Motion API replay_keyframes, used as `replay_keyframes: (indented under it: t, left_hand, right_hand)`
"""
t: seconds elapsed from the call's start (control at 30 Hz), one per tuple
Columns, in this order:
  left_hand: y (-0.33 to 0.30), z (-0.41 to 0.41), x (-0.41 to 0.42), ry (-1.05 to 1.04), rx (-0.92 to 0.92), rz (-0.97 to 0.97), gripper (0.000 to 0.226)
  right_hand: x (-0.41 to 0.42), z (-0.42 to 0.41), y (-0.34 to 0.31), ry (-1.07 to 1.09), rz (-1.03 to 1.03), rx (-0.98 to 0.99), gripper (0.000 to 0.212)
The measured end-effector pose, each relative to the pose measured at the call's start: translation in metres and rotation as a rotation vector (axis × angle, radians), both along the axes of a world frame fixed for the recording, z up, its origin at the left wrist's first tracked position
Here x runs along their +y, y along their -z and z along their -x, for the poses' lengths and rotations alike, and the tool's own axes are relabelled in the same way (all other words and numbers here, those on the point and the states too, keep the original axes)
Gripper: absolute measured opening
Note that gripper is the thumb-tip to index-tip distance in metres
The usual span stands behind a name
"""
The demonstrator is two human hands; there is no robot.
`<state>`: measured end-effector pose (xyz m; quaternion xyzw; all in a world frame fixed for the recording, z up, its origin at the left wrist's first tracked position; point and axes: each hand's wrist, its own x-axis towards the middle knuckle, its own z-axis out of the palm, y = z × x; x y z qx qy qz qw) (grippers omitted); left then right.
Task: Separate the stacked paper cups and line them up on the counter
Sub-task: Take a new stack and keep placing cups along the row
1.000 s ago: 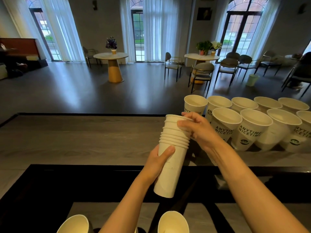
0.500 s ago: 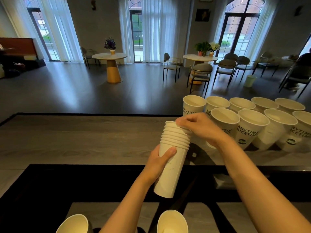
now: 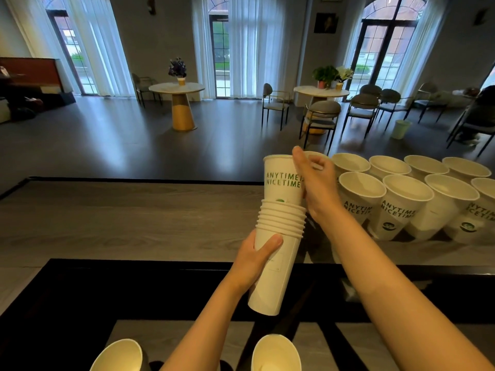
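My left hand (image 3: 254, 259) grips the lower part of a white stack of paper cups (image 3: 277, 253), held above the near edge of the grey wooden counter (image 3: 120, 218). My right hand (image 3: 314, 180) pinches the top cup (image 3: 282, 180) by its rim. That cup, printed "ANYTIME IS NICETIME", stands more than half way out of the stack. To the right, several separated cups (image 3: 407, 199) stand on the counter in two rows.
Two more open cups (image 3: 276, 353) show at the bottom edge below the counter, above a black lower ledge (image 3: 107, 290). Beyond the counter lies a room with round tables (image 3: 176, 88), chairs and a small bin (image 3: 401, 129).
My right hand has lifted the top cup upward out of the stack, so its printed side now shows. My left hand and the stack have stayed in place.
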<state>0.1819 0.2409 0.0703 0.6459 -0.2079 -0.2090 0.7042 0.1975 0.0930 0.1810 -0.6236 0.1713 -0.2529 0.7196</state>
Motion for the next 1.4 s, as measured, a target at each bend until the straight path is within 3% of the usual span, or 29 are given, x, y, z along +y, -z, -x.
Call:
replay_keyframes:
  t: [0.07, 0.13, 0.23, 0.3, 0.37, 0.5, 0.6, 0.87, 1.07, 1.27, 1.4]
  left_hand:
    - [0.0, 0.0, 0.0, -0.004, 0.0, 0.001, 0.068]
    - [0.0, 0.0, -0.001, -0.013, 0.004, 0.011, 0.066]
    - [0.001, -0.002, 0.0, -0.04, 0.015, 0.031, 0.062]
    - [0.001, -0.003, 0.0, -0.04, 0.017, 0.028, 0.063]
    - [0.0, -0.002, -0.001, -0.031, 0.016, 0.015, 0.066]
    - [0.003, -0.002, -0.002, -0.038, 0.017, 0.013, 0.072]
    - [0.004, -0.002, -0.003, -0.056, 0.009, 0.008, 0.071]
    - [0.001, -0.002, -0.001, -0.101, 0.034, 0.078, 0.054]
    - [0.002, -0.003, -0.001, -0.127, 0.04, 0.084, 0.072]
    - [0.004, -0.005, 0.0, -0.133, 0.049, 0.095, 0.073]
    - [0.004, -0.005, -0.001, -0.139, 0.043, 0.089, 0.069]
  right_hand:
    - [0.006, 0.004, 0.007, -0.071, 0.104, 0.11, 0.082]
    - [0.007, 0.005, 0.011, -0.119, 0.247, 0.189, 0.087]
    - [0.009, 0.01, 0.015, -0.293, 0.354, 0.333, 0.057]
    - [0.008, 0.011, 0.02, -0.318, 0.339, 0.355, 0.049]
    - [0.01, 0.014, 0.015, -0.24, 0.309, 0.247, 0.053]
    - [0.007, 0.016, 0.001, 0.039, 0.17, -0.202, 0.056]
    - [0.001, 0.021, 0.009, 0.21, 0.278, -0.315, 0.062]
    - [-0.009, 0.04, 0.087, 0.253, 0.336, -0.133, 0.079]
    - [-0.014, 0.043, 0.115, 0.154, 0.37, -0.031, 0.08]
    - [-0.017, 0.036, 0.123, 0.071, 0.402, 0.075, 0.107]
    - [-0.022, 0.028, 0.128, 0.125, 0.43, 0.137, 0.103]
